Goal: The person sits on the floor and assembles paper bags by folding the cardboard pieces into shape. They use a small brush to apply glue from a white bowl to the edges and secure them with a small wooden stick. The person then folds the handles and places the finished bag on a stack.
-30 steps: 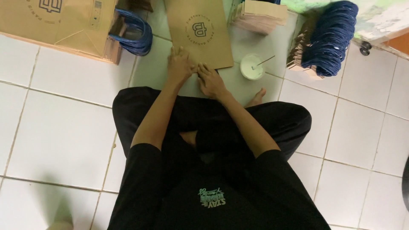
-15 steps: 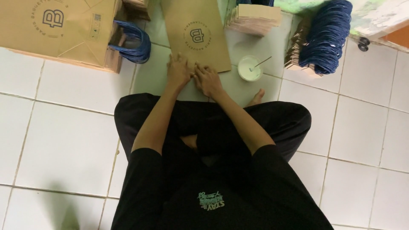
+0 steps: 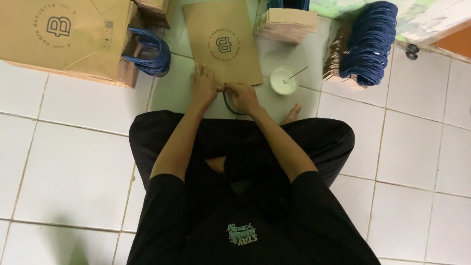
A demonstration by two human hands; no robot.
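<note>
I sit cross-legged on a white tiled floor. A flat brown paper bag (image 3: 223, 41) with a round printed mark lies in front of my knees. My left hand (image 3: 203, 86) and my right hand (image 3: 243, 96) press together on the bag's near edge. A dark blue cord handle (image 3: 228, 105) loops out from under my hands toward my legs. Both hands seem to pinch the handle's strip against the bag edge.
A stack of finished brown bags (image 3: 64, 37) with blue handles (image 3: 149, 54) lies at the left. A small white cup of glue with a stick (image 3: 283, 80) stands at the right of my hands. A pile of brown strips (image 3: 287, 22) and a bundle of blue handles (image 3: 368, 41) lie farther right.
My hands have drawn closer together at the bag's near edge, and a blue handle loop now shows below them. The view has shifted slightly.
</note>
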